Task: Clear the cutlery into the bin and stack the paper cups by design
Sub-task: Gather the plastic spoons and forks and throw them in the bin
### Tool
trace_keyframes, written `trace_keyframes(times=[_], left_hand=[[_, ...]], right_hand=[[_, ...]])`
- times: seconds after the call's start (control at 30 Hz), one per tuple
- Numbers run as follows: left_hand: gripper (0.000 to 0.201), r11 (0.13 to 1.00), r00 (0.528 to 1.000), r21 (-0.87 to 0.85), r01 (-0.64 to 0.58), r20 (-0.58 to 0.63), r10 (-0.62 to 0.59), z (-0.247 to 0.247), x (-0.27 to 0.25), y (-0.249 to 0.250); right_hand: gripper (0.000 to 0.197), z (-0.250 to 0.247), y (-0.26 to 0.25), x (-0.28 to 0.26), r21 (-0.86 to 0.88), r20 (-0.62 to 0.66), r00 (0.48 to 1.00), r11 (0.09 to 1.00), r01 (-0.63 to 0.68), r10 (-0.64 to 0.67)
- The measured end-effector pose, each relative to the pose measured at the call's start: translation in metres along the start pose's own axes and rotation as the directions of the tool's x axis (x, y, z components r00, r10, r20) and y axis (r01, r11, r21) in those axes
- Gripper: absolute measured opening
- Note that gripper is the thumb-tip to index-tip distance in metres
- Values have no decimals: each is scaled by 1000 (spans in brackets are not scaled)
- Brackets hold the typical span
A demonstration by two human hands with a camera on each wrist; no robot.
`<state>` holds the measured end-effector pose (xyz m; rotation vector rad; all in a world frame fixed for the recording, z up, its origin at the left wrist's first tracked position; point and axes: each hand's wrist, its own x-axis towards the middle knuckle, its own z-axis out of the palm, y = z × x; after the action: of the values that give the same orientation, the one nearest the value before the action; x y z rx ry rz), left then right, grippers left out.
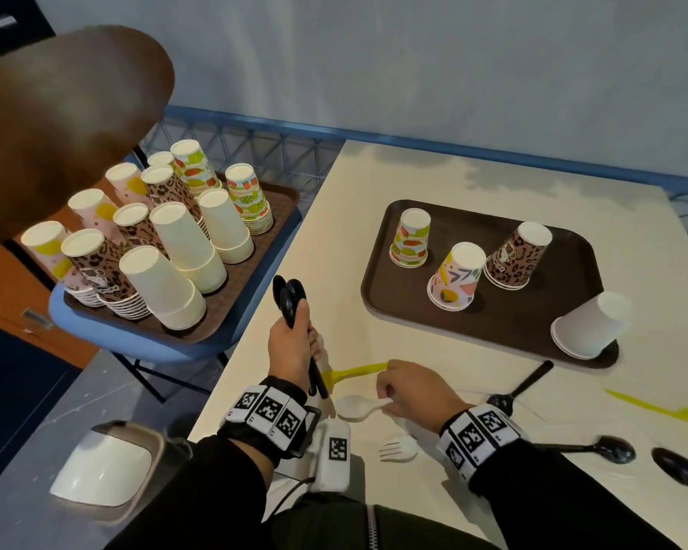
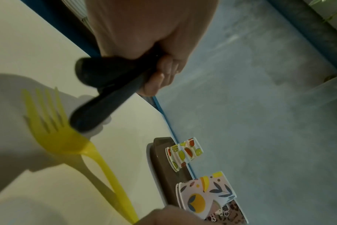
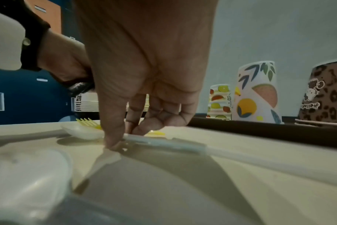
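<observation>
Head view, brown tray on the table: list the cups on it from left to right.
Fruit-print cup → pink leaf-print cup → leopard-print cup → plain white cup, tipped at the tray corner.

open: table far edge strip | blocked: tray right half (cups upright), black spoons near edge

Yellow knife blurred, cut by rt edge.

Pale grey-blue wall behind cream rectangular surface; blue metal lattice railing; grey concrete floor.
</observation>
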<state>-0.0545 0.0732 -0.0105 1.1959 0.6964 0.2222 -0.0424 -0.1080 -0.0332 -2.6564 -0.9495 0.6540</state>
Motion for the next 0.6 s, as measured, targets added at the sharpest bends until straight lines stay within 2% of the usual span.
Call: trace_keyframes(times=[0.17, 0.23, 0.43, 0.6], left_hand=[[37, 999, 997, 37, -8, -73, 11, -11, -1, 1], [34, 999, 994, 50, -4, -106, 9, -16, -2, 0], [33, 999, 995, 49, -13, -102, 18, -29, -4, -1], [33, 990, 997, 135, -45, -58, 53, -37, -2, -3]], right_hand=[[21, -18, -9, 8, 71, -142, 990, 997, 29, -19], [21, -23, -14, 15, 27, -156, 987, 999, 32, -28], [24, -2, -23, 37, -13, -85, 996, 1000, -13, 12], [31, 9, -21, 40, 23, 4, 997, 997, -78, 77]])
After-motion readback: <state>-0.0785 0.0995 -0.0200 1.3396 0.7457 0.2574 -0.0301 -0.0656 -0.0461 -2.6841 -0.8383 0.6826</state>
